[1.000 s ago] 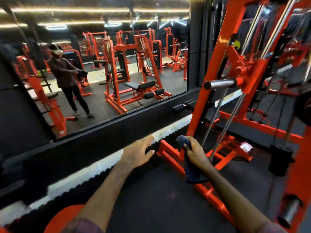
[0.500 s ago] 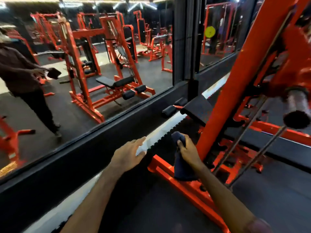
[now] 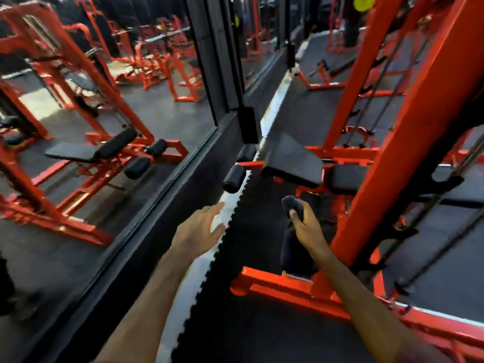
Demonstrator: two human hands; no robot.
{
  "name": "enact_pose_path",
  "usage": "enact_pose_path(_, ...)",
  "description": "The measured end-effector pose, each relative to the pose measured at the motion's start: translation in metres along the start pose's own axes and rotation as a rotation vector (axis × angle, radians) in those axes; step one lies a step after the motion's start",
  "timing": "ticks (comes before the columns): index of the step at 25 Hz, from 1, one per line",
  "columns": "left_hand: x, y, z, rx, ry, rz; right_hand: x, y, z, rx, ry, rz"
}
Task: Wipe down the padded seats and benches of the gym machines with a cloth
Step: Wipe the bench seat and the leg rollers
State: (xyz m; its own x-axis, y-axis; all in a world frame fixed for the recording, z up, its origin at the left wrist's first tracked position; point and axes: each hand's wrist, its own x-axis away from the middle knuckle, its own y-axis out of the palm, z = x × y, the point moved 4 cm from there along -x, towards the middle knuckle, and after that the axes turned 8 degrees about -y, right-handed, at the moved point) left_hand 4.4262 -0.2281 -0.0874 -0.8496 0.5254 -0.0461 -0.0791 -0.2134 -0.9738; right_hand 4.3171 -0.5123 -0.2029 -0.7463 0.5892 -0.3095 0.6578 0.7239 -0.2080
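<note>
Down by the orange machine frame (image 3: 408, 142), right hand (image 3: 307, 229) has its fingers curled round a dark navy cloth (image 3: 293, 247), bunched on top, rest hanging limp; left hand (image 3: 199, 231) held flat, fingers loosely spread, holding nothing; black padded seat (image 3: 292, 159) just ahead beside the mirror (image 3: 104, 113); can't read any writing, too blurry

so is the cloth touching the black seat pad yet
Apart. The head view shows the cloth gripped in the right hand, with dark floor visible between it and the seat pad beyond.
</note>
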Motion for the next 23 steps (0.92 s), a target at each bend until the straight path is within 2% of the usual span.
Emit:
enact_pose_path(5,-0.138,0.031,-0.046,-0.024,0.198,-0.025,-0.076,0.075,0.017,0.205,-0.202,0.099)
enact_pose_path(11,-0.311,0.058,-0.098,-0.054,0.344,-0.147,-0.188,0.162,0.085,0.279,-0.065,0.159)
enact_pose_path(15,-0.443,0.053,-0.114,-0.007,0.406,-0.132,-0.263,0.194,0.118,0.301,0.026,0.216)
enact_pose_path(23,-0.657,0.128,-0.061,0.05,0.659,-0.282,-0.378,0.202,0.197,0.453,0.178,0.465)
